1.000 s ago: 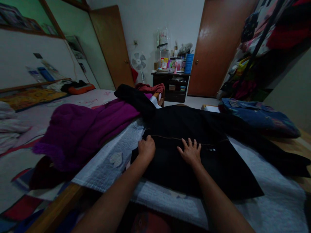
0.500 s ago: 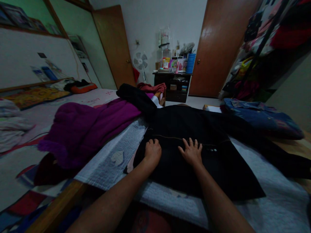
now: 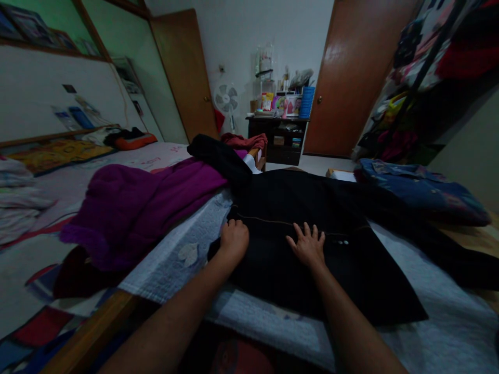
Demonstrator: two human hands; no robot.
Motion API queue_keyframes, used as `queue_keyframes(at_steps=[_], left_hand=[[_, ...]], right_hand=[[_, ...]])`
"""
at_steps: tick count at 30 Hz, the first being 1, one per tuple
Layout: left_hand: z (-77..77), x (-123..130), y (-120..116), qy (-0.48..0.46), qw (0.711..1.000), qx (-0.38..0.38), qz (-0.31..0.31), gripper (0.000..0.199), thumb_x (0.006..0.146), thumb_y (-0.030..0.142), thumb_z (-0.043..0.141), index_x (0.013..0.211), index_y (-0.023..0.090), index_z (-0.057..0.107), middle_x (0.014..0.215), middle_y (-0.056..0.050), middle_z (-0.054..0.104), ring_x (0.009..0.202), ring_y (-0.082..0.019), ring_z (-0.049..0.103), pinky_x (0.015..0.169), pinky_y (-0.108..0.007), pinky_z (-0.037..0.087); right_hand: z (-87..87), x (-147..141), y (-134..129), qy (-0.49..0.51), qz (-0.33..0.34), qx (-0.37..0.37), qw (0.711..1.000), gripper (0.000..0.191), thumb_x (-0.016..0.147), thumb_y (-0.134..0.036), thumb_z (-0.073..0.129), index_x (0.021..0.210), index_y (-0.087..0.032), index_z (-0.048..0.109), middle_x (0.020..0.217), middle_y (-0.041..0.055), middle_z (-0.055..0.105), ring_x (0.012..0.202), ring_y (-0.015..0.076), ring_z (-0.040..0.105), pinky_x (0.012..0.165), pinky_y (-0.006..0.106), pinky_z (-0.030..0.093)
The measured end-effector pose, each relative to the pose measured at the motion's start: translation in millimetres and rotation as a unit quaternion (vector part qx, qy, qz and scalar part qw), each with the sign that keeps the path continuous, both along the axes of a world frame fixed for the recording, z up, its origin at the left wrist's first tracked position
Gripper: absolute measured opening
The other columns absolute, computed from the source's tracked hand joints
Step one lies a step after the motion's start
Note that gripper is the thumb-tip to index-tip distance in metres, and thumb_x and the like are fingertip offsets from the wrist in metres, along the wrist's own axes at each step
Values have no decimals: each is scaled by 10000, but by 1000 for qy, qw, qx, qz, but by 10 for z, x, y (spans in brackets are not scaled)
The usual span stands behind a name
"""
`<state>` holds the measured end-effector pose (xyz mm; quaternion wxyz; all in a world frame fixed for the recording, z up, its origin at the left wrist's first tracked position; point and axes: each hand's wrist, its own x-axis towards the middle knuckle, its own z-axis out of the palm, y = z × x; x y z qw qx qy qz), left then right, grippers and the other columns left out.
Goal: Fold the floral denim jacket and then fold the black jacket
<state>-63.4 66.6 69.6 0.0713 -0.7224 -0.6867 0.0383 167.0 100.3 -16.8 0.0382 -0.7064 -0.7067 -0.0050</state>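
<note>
A black jacket (image 3: 280,283) lies spread over a light blue quilted cloth (image 3: 159,265), with a thin tan line across it and small pale dots at its right. One sleeve stretches out to the right. At the jacket's left edge my left hand (image 3: 234,242) is closed, its fingers curled onto the black fabric. My right hand (image 3: 307,245) rests flat near the middle of the jacket, just below the tan line, with its fingers spread.
A purple fleece garment (image 3: 144,208) lies on the bed at left, beside a wooden rail (image 3: 89,330). Folded denim (image 3: 421,189) sits at the right. Farther back stand a white fan (image 3: 226,98) and a dark cabinet (image 3: 273,139) with several items on top.
My left hand has moved a little to the left with the jacket's edge, covering the pink patch that showed there. My right hand has stayed in place, spread on the fabric.
</note>
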Motion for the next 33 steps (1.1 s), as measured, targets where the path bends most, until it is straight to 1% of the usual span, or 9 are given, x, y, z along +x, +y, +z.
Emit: queue_keyframes(at_steps=[2,5,8,11,13,19,26,29,33], left_hand=[[96,-147,121,9,999,12,44,360,878,129,365,968,122,713,999,-171,668,1016,-320,538,870,-453,360],[121,-236,371,7,999,40,25,357,876,165,369,963,148,714,1020,-157,673,1075,-329,519,989,-514,274],[6,-200,662,-12,999,37,-14,369,871,160,377,1114,134,654,1164,-160,630,1169,-299,488,1044,-469,256],[-167,-179,926,-11,999,29,-10,475,890,191,391,1354,113,457,1419,-174,456,1340,-280,350,1078,-419,245],[-282,-198,1052,-5,1000,3,-5,532,910,287,421,1409,109,370,1459,-184,409,1360,-286,332,1085,-409,241],[-488,-225,1246,-2,998,-61,-3,545,923,457,409,1327,94,454,1264,-208,587,1176,-302,531,1003,-421,340],[-367,-252,1532,-9,995,-102,9,575,931,560,312,1300,165,508,1343,-164,550,1226,-288,494,994,-404,366],[-358,-232,1629,-4,991,-121,48,689,891,644,301,1283,137,554,1352,-212,532,1228,-344,495,984,-446,378],[-440,-142,1700,27,987,-84,131,839,835,697,358,1358,56,495,1493,-259,337,1371,-395,313,1054,-464,303]], right_hand=[[7,-2,-1,1,0,-2,1000,682,906,-650,316,1486,-290,318,1542,125,299,1416,401,170,1077,615,79],[21,-8,0,2,0,-8,1000,686,906,-650,315,1490,-291,308,1548,122,287,1420,397,159,1079,617,75],[35,-11,6,7,-5,-17,1000,680,903,-651,316,1489,-305,306,1551,108,285,1425,388,153,1083,616,71],[43,-7,11,12,-7,-18,1000,677,898,-653,328,1482,-312,319,1550,107,288,1426,388,151,1086,614,69],[44,-1,12,18,-6,-12,1000,674,896,-652,336,1477,-309,333,1548,113,293,1425,393,155,1087,613,69],[31,9,27,35,-3,-13,999,671,891,-648,362,1470,-310,351,1545,119,299,1424,399,160,1089,608,66],[24,17,24,48,-3,-5,999,681,886,-661,359,1471,-312,347,1547,119,296,1428,391,148,1092,605,47],[38,25,12,59,1,-10,998,684,886,-668,349,1472,-314,344,1549,120,291,1429,393,140,1090,606,36],[57,34,5,69,2,-14,998,688,886,-666,350,1475,-311,337,1554,118,282,1429,393,134,1089,609,15]])
